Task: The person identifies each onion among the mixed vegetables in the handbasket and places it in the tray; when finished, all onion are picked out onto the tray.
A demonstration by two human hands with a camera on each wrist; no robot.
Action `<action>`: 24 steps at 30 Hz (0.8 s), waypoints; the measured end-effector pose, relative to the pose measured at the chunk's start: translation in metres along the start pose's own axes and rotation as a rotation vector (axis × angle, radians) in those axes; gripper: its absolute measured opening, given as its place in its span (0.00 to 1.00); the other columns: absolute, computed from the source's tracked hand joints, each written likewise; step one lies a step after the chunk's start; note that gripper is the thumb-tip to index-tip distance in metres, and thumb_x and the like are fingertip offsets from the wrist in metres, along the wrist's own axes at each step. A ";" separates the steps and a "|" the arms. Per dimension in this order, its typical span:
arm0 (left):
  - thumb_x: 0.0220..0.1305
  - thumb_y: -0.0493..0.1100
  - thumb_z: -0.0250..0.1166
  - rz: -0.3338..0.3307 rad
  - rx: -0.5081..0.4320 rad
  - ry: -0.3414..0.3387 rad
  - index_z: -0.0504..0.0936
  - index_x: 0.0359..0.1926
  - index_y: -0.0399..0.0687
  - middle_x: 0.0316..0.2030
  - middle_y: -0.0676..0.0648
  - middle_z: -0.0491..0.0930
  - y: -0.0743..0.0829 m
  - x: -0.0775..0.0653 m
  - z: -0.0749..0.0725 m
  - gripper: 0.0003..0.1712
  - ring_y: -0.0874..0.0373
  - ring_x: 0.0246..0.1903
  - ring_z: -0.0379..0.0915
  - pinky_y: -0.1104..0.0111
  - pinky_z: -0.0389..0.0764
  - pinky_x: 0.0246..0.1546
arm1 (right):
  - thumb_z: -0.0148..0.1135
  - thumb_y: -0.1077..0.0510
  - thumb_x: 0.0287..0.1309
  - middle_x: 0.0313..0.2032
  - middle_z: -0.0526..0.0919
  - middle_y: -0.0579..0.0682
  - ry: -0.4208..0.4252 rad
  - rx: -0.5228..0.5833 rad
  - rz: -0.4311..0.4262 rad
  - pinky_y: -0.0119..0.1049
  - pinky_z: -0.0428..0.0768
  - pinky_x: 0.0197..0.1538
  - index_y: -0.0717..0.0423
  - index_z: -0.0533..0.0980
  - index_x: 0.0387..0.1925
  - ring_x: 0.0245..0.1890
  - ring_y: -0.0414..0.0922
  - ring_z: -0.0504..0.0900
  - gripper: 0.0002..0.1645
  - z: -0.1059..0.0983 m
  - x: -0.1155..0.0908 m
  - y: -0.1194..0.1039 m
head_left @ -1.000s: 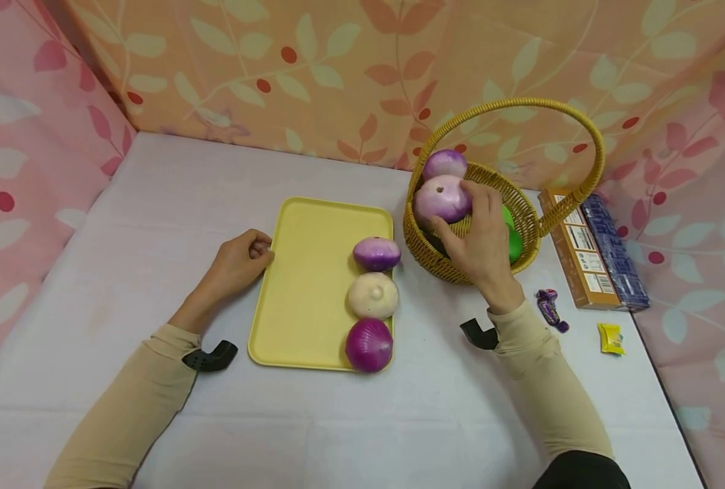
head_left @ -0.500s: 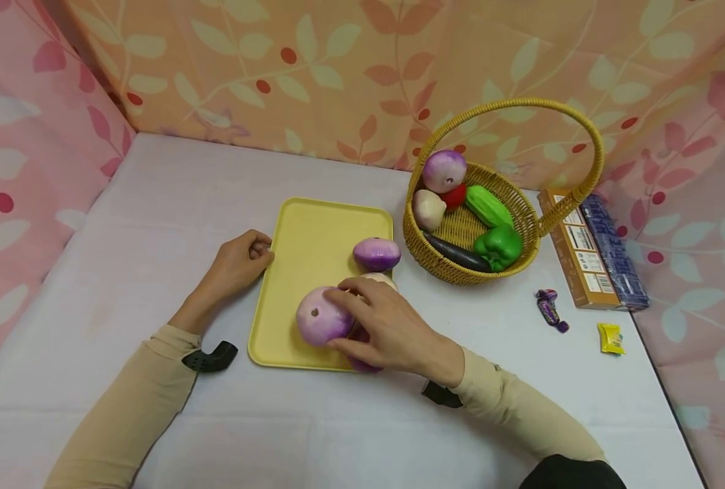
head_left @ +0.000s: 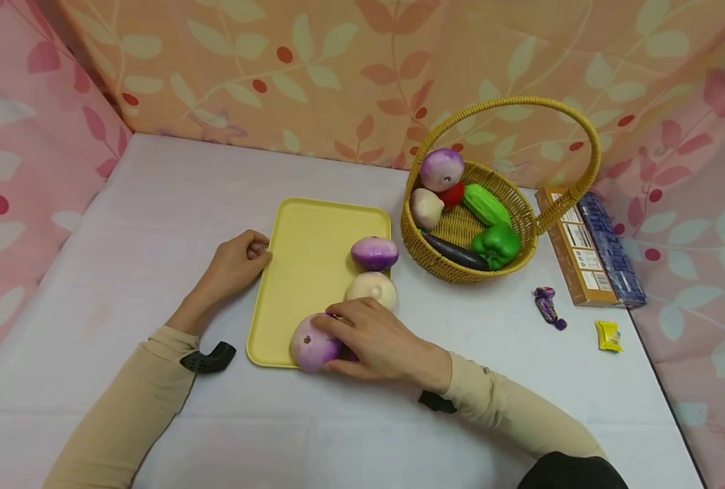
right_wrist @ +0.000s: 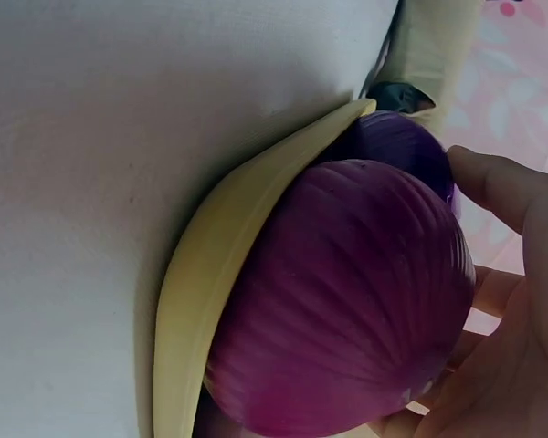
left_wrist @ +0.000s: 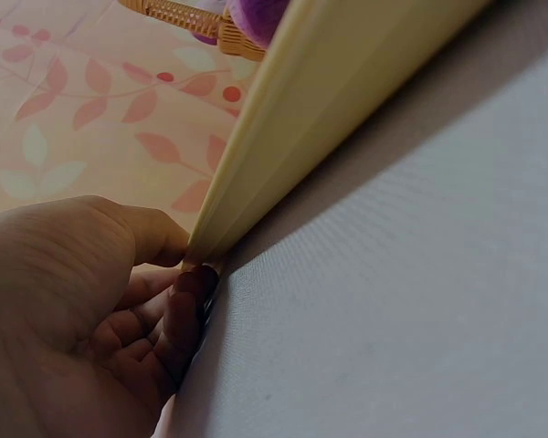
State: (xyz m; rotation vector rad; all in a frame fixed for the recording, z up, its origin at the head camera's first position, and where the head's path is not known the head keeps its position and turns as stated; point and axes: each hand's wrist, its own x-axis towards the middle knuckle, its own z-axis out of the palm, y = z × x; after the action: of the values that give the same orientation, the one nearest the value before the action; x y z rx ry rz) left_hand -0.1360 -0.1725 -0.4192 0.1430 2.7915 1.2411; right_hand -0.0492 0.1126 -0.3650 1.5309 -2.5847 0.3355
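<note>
In the head view, my left hand (head_left: pixel 235 261) pinches the left rim of a yellow tray (head_left: pixel 313 238); the left wrist view has the thumb on the rim. My right hand (head_left: pixel 377 343) grips a pale purple-and-white turnip (head_left: pixel 313 343) at the tray's near edge, fingers over its top and thumb on the near side. Under that hand, a red onion (right_wrist: pixel 347 301) fills the right wrist view, mostly hidden from the head camera. Farther up the tray's right side lie a cream-coloured bulb (head_left: pixel 375 286) and an oval purple-and-white vegetable (head_left: pixel 375 253).
A wicker basket (head_left: pixel 530 221) with a tall handle stands back right, holding a turnip, a cream bulb, a red vegetable, a cucumber, a green pepper (head_left: pixel 497 246) and an eggplant (head_left: pixel 454 251). Boxes (head_left: pixel 582 251) and two wrapped sweets (head_left: pixel 609 336) lie farther right.
My right hand has brought the turnip out of the basket to the tray, then lower and nearer along its front. The left hand has stayed at the rim.
</note>
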 end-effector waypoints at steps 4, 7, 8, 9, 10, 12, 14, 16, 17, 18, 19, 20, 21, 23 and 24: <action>0.67 0.42 0.55 0.004 -0.001 0.001 0.76 0.53 0.36 0.39 0.41 0.78 0.000 0.000 0.000 0.18 0.52 0.37 0.72 0.65 0.71 0.41 | 0.65 0.37 0.54 0.49 0.80 0.47 0.004 -0.008 -0.008 0.40 0.74 0.53 0.48 0.73 0.58 0.51 0.42 0.77 0.34 0.000 0.000 0.000; 0.66 0.42 0.55 0.010 0.000 0.004 0.76 0.53 0.36 0.39 0.41 0.78 -0.001 0.000 0.000 0.18 0.52 0.37 0.72 0.65 0.71 0.41 | 0.64 0.37 0.54 0.50 0.80 0.48 -0.001 0.000 -0.006 0.41 0.74 0.54 0.48 0.73 0.59 0.52 0.43 0.77 0.34 0.000 0.000 0.000; 0.66 0.42 0.55 0.012 0.000 0.005 0.76 0.53 0.36 0.39 0.41 0.78 -0.001 0.000 0.000 0.18 0.52 0.37 0.72 0.65 0.71 0.41 | 0.64 0.37 0.54 0.50 0.80 0.48 -0.005 0.004 -0.003 0.41 0.74 0.54 0.49 0.73 0.59 0.53 0.43 0.77 0.35 0.000 0.000 0.000; 0.66 0.42 0.55 0.013 0.000 0.004 0.76 0.53 0.36 0.39 0.41 0.78 -0.001 0.001 0.000 0.18 0.52 0.37 0.72 0.65 0.71 0.41 | 0.64 0.37 0.55 0.51 0.80 0.48 -0.010 0.010 0.001 0.41 0.74 0.55 0.49 0.73 0.59 0.53 0.43 0.77 0.35 0.000 0.000 0.001; 0.66 0.42 0.55 0.012 0.000 0.004 0.76 0.53 0.36 0.39 0.41 0.78 -0.001 0.001 0.000 0.18 0.52 0.37 0.72 0.64 0.71 0.41 | 0.64 0.37 0.55 0.51 0.80 0.49 -0.017 0.017 0.006 0.42 0.74 0.56 0.49 0.72 0.60 0.54 0.43 0.77 0.35 0.000 0.000 0.001; 0.67 0.42 0.55 0.013 -0.001 0.003 0.76 0.53 0.36 0.39 0.41 0.78 -0.001 0.000 -0.001 0.18 0.52 0.37 0.72 0.64 0.71 0.42 | 0.64 0.37 0.55 0.53 0.80 0.50 -0.026 0.028 0.014 0.42 0.74 0.57 0.49 0.72 0.60 0.55 0.44 0.76 0.35 -0.001 0.000 0.002; 0.67 0.42 0.55 0.015 0.000 0.004 0.76 0.53 0.36 0.39 0.41 0.79 -0.001 0.000 -0.001 0.18 0.52 0.37 0.72 0.65 0.71 0.41 | 0.64 0.36 0.56 0.54 0.79 0.51 -0.030 0.035 0.024 0.43 0.74 0.58 0.48 0.72 0.60 0.56 0.44 0.76 0.35 -0.002 0.001 0.003; 0.67 0.42 0.56 0.017 0.000 0.007 0.76 0.53 0.36 0.39 0.41 0.79 -0.001 0.000 -0.001 0.18 0.52 0.37 0.72 0.65 0.71 0.41 | 0.64 0.36 0.56 0.55 0.79 0.52 -0.020 0.036 0.033 0.43 0.74 0.59 0.49 0.72 0.61 0.57 0.45 0.76 0.35 -0.005 0.001 0.005; 0.67 0.42 0.56 0.018 0.002 0.009 0.76 0.53 0.36 0.39 0.41 0.79 -0.001 0.000 0.000 0.18 0.53 0.37 0.72 0.66 0.71 0.41 | 0.64 0.37 0.57 0.55 0.79 0.52 -0.009 0.036 0.042 0.43 0.74 0.59 0.50 0.73 0.61 0.57 0.45 0.76 0.35 -0.007 0.001 0.007; 0.67 0.42 0.56 0.020 0.002 0.012 0.76 0.53 0.36 0.39 0.41 0.79 -0.001 0.000 0.000 0.18 0.53 0.37 0.73 0.66 0.71 0.41 | 0.64 0.38 0.57 0.55 0.79 0.53 0.008 0.034 0.054 0.43 0.74 0.59 0.50 0.73 0.60 0.57 0.46 0.76 0.34 -0.010 0.001 0.009; 0.66 0.42 0.56 0.019 0.004 0.014 0.76 0.53 0.36 0.39 0.41 0.79 -0.002 0.000 0.000 0.18 0.53 0.37 0.73 0.66 0.71 0.41 | 0.64 0.39 0.58 0.55 0.79 0.53 0.034 0.033 0.070 0.44 0.74 0.59 0.51 0.74 0.60 0.57 0.46 0.76 0.33 -0.013 0.001 0.013; 0.66 0.42 0.56 0.019 0.005 0.015 0.76 0.53 0.36 0.39 0.41 0.79 -0.002 0.000 0.000 0.18 0.53 0.37 0.72 0.66 0.70 0.41 | 0.65 0.41 0.58 0.56 0.79 0.53 0.063 0.028 0.091 0.44 0.75 0.59 0.52 0.74 0.60 0.57 0.47 0.77 0.32 -0.018 0.001 0.017; 0.66 0.42 0.56 0.019 0.004 0.015 0.76 0.53 0.36 0.39 0.41 0.79 -0.002 0.000 0.000 0.18 0.53 0.37 0.72 0.66 0.70 0.41 | 0.65 0.43 0.58 0.56 0.79 0.54 0.097 0.025 0.113 0.44 0.75 0.59 0.53 0.75 0.59 0.57 0.48 0.77 0.31 -0.023 0.001 0.022; 0.67 0.42 0.56 0.019 0.004 0.015 0.76 0.53 0.36 0.39 0.41 0.79 -0.002 0.000 0.000 0.18 0.53 0.37 0.72 0.66 0.70 0.41 | 0.65 0.47 0.59 0.55 0.80 0.54 0.175 0.019 0.172 0.45 0.76 0.58 0.55 0.76 0.58 0.56 0.49 0.78 0.28 -0.036 0.001 0.035; 0.67 0.42 0.56 0.019 0.004 0.014 0.76 0.53 0.36 0.39 0.41 0.79 -0.002 0.000 0.000 0.18 0.53 0.37 0.73 0.67 0.70 0.41 | 0.65 0.49 0.59 0.55 0.80 0.55 0.213 0.014 0.206 0.46 0.77 0.57 0.56 0.76 0.57 0.55 0.50 0.79 0.27 -0.044 0.001 0.043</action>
State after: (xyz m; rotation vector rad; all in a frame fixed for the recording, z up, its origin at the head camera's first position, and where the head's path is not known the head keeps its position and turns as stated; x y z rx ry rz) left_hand -0.1357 -0.1739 -0.4204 0.1617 2.8110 1.2460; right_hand -0.0883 0.1426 -0.3281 1.1619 -2.5768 0.5087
